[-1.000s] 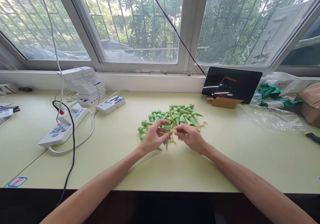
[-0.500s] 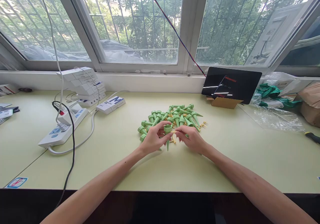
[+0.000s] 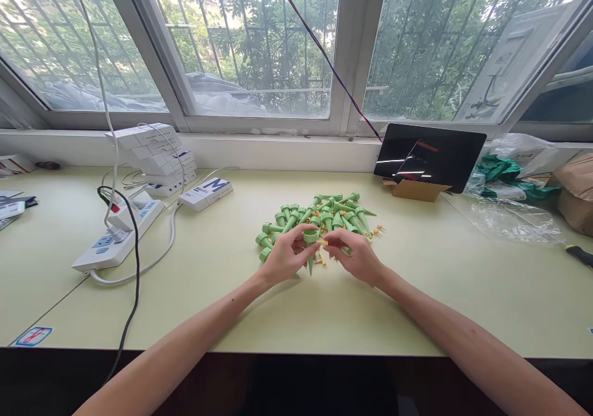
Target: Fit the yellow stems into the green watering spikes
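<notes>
A green plastic watering spike (image 3: 311, 237) is pinched between the thumb and fingers of my left hand (image 3: 286, 254), its wide threaded end up and its point down. Close on its right, my right hand (image 3: 356, 255) pinches a small yellow plastic piece (image 3: 323, 243) against the side of the spike; whether it sits in the spike I cannot tell. Behind both hands lies a heap of green spikes (image 3: 328, 218) with small yellow pieces among them. More yellow pieces (image 3: 323, 259) lie on the table just below the hands.
Several small yellow pieces (image 3: 378, 230) lie right of the heap. A tablet (image 3: 428, 156) leans at the back on a cardboard box (image 3: 419, 190). At left are a power strip (image 3: 118, 237), cables, stacked white boxes (image 3: 157, 156) and a single box (image 3: 206, 194). Plastic bags (image 3: 514, 218) lie at right.
My hands stay nearly in place with the spike upright. The yellow piece between my right fingers has turned slightly, and more of it shows beside the spike.
</notes>
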A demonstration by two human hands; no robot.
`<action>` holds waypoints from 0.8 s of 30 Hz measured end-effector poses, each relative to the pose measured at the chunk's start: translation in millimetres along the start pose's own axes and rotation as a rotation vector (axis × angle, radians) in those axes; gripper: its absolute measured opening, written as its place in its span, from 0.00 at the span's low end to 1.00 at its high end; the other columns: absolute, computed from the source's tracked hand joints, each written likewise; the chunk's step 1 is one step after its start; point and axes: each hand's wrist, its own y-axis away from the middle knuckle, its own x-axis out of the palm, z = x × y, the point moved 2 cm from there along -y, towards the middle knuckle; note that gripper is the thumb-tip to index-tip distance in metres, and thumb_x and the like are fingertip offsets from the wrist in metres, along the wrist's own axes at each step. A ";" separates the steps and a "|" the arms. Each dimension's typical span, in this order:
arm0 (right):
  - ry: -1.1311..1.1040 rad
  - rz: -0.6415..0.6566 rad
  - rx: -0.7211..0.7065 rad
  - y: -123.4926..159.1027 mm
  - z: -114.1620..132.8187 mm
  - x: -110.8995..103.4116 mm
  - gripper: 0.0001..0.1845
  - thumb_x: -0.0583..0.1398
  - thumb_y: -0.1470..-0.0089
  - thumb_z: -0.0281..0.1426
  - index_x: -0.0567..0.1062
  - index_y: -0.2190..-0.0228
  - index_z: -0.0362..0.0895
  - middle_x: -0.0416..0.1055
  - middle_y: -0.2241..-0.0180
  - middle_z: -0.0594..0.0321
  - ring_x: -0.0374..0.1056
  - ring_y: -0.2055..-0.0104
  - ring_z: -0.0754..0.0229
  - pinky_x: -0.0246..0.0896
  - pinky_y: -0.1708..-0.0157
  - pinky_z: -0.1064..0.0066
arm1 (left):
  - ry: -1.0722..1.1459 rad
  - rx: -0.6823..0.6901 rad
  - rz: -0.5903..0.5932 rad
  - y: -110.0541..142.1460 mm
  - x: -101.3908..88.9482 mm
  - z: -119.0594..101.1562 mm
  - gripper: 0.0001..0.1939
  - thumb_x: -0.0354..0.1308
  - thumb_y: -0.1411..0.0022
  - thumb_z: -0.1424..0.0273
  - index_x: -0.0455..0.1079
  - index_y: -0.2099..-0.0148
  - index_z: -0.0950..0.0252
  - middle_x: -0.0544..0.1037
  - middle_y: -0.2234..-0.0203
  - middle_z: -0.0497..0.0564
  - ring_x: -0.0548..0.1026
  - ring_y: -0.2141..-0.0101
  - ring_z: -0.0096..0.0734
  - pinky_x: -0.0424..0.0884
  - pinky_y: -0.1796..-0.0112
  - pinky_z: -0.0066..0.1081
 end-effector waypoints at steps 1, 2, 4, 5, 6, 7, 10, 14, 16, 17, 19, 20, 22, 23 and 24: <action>-0.003 0.002 0.008 0.0 -0.3 0.1 0.05 0.57 0.38 0.32 0.72 0.62 0.45 0.72 0.71 0.62 0.69 0.72 0.63 0.66 0.70 0.71 | -0.022 0.001 -0.003 -0.1 -0.4 0.1 0.21 0.59 0.38 0.59 0.67 0.47 0.65 0.65 0.80 0.42 0.70 0.82 0.25 0.70 0.77 0.26; -0.008 0.005 0.018 0.0 -0.7 0.3 0.05 0.57 0.38 0.32 0.72 0.62 0.45 0.72 0.72 0.63 0.69 0.73 0.63 0.66 0.71 0.71 | -0.046 0.005 -0.006 -0.2 -0.7 0.1 0.21 0.58 0.38 0.59 0.68 0.47 0.64 0.64 0.81 0.41 0.68 0.82 0.23 0.68 0.78 0.26; -0.018 0.016 0.031 0.2 -1.5 0.9 0.06 0.56 0.37 0.32 0.72 0.63 0.44 0.71 0.73 0.64 0.68 0.74 0.64 0.65 0.71 0.72 | -0.094 0.027 -0.008 -0.4 -1.3 -0.3 0.20 0.58 0.37 0.60 0.68 0.47 0.64 0.62 0.82 0.41 0.63 0.83 0.21 0.63 0.79 0.24; -0.019 0.023 0.035 0.4 -1.7 1.3 0.07 0.55 0.37 0.33 0.72 0.63 0.44 0.71 0.74 0.64 0.67 0.74 0.64 0.64 0.72 0.72 | -0.112 0.039 -0.007 -0.4 -1.5 -0.6 0.20 0.57 0.37 0.60 0.69 0.47 0.64 0.61 0.82 0.40 0.61 0.83 0.21 0.61 0.79 0.24; -0.015 0.029 0.038 0.5 -1.9 1.6 0.07 0.55 0.36 0.33 0.72 0.63 0.44 0.71 0.75 0.65 0.67 0.75 0.64 0.64 0.72 0.72 | -0.125 0.049 -0.005 -0.4 -1.6 -0.9 0.20 0.57 0.37 0.61 0.69 0.46 0.64 0.60 0.82 0.40 0.59 0.82 0.21 0.60 0.79 0.24; -0.010 0.036 0.041 0.7 -2.0 1.8 0.08 0.55 0.36 0.33 0.72 0.64 0.44 0.71 0.75 0.65 0.66 0.75 0.64 0.63 0.72 0.72 | -0.131 0.055 -0.001 -0.4 -1.7 -1.1 0.20 0.57 0.36 0.61 0.68 0.46 0.64 0.59 0.83 0.40 0.58 0.82 0.21 0.59 0.79 0.24; 0.008 0.052 0.049 0.8 -1.7 2.1 0.10 0.54 0.35 0.34 0.72 0.66 0.44 0.70 0.77 0.65 0.65 0.75 0.64 0.62 0.71 0.72 | -0.135 0.052 0.022 -0.3 -1.7 -1.1 0.21 0.56 0.36 0.60 0.67 0.45 0.64 0.57 0.82 0.40 0.57 0.81 0.22 0.58 0.79 0.24; 0.012 0.054 0.071 0.4 -2.0 1.4 0.16 0.51 0.34 0.37 0.72 0.69 0.44 0.68 0.79 0.66 0.64 0.77 0.65 0.60 0.72 0.72 | -0.153 0.057 0.038 -0.1 -1.1 -1.4 0.22 0.55 0.36 0.59 0.67 0.44 0.63 0.61 0.78 0.43 0.59 0.80 0.22 0.63 0.77 0.24; 0.019 0.056 0.080 0.3 -2.6 1.0 0.18 0.51 0.33 0.38 0.71 0.72 0.44 0.68 0.80 0.66 0.63 0.78 0.65 0.60 0.72 0.72 | -0.157 0.063 0.042 0.0 -0.8 -2.3 0.22 0.55 0.36 0.59 0.67 0.43 0.63 0.62 0.78 0.43 0.61 0.79 0.22 0.66 0.75 0.25; 0.023 0.057 0.083 0.2 -2.9 0.8 0.20 0.50 0.33 0.38 0.71 0.73 0.44 0.67 0.81 0.66 0.63 0.78 0.65 0.60 0.72 0.72 | -0.154 0.061 0.046 0.0 -0.7 -2.8 0.22 0.55 0.36 0.59 0.67 0.43 0.63 0.62 0.78 0.43 0.62 0.79 0.23 0.67 0.75 0.25; 0.032 0.058 0.087 0.2 -3.2 0.7 0.21 0.50 0.33 0.38 0.70 0.75 0.44 0.67 0.81 0.67 0.62 0.78 0.65 0.60 0.71 0.72 | -0.143 0.046 0.059 0.4 -0.6 -4.2 0.22 0.55 0.36 0.60 0.66 0.43 0.63 0.62 0.80 0.42 0.63 0.80 0.23 0.68 0.76 0.24; 0.032 0.059 0.089 0.2 -3.2 0.8 0.21 0.50 0.33 0.38 0.70 0.75 0.44 0.67 0.81 0.66 0.62 0.78 0.65 0.60 0.71 0.72 | -0.136 0.035 0.068 0.7 -0.6 -4.9 0.22 0.55 0.36 0.60 0.66 0.43 0.63 0.62 0.81 0.42 0.63 0.80 0.23 0.67 0.76 0.24; 0.024 0.054 0.093 0.3 -2.7 0.9 0.19 0.50 0.33 0.37 0.71 0.73 0.44 0.68 0.80 0.66 0.63 0.78 0.65 0.60 0.72 0.73 | -0.120 0.011 0.085 1.2 -0.5 -6.2 0.22 0.55 0.36 0.60 0.66 0.43 0.63 0.63 0.82 0.41 0.64 0.81 0.23 0.67 0.78 0.24; 0.015 0.049 0.095 0.3 -2.3 0.9 0.17 0.51 0.33 0.37 0.72 0.71 0.44 0.68 0.79 0.66 0.64 0.77 0.65 0.60 0.72 0.73 | -0.111 0.000 0.089 1.4 -0.4 -6.6 0.22 0.55 0.36 0.60 0.66 0.43 0.63 0.63 0.82 0.41 0.65 0.82 0.24 0.66 0.78 0.24; 0.003 0.041 0.098 0.3 -1.8 0.9 0.16 0.51 0.34 0.37 0.72 0.69 0.44 0.69 0.78 0.66 0.64 0.77 0.65 0.61 0.73 0.73 | -0.101 -0.010 0.092 1.5 -0.3 -6.9 0.22 0.55 0.36 0.60 0.65 0.43 0.64 0.64 0.82 0.42 0.65 0.82 0.24 0.66 0.78 0.25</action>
